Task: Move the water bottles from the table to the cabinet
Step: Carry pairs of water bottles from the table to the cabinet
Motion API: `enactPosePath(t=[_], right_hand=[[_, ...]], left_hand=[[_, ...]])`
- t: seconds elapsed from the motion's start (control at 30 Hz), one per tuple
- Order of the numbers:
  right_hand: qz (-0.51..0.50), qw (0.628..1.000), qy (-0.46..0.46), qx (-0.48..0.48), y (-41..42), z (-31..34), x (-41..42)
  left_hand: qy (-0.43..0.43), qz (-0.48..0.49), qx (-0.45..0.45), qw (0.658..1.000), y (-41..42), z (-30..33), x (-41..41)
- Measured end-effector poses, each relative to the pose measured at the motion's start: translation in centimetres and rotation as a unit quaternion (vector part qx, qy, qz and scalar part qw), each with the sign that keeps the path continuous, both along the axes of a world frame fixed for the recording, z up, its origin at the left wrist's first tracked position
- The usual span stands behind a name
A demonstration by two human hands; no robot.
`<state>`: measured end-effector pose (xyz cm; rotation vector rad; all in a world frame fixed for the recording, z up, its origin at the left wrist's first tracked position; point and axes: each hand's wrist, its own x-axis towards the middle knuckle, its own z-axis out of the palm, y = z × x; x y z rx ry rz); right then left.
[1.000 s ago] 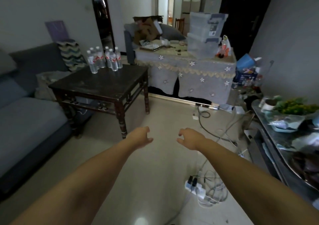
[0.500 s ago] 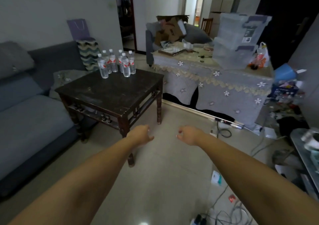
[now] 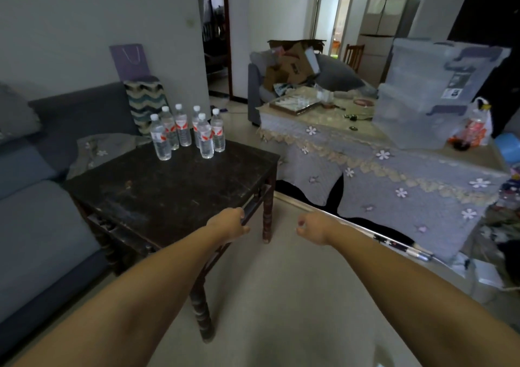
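Closing in over the last second, the dark table [image 3: 174, 186] and its 6 water bottles [image 3: 185, 133] now sit much nearer. Left hand [image 3: 229, 223] and right hand [image 3: 312, 228] hang loosely curled, holding nothing, so grabbing comes next.

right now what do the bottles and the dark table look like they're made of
Water bottles: apparently clear thin plastic with white caps and red-and-white labels; you can see through them. Dark table: likely wood, dark finish worn dull and scuffed, with turned legs.
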<state>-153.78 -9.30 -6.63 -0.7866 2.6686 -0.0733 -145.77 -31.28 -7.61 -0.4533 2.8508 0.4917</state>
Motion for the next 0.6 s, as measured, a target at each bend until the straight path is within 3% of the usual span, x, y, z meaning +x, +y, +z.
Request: enactPosePath(t=[0.33,0.6], right_hand=[[0.034,0.998,-0.050,0.019,-6.6,-1.4,-17.3],[0.128,0.991,-0.044,-0.004,-15.8,-0.5,-33.9]], left_hand=[[0.001,0.039,0.019,0.999,-6.6,-1.1,-14.7],[0.033,0.168,0.035,0.985,-14.9,-0.8,-26.9]])
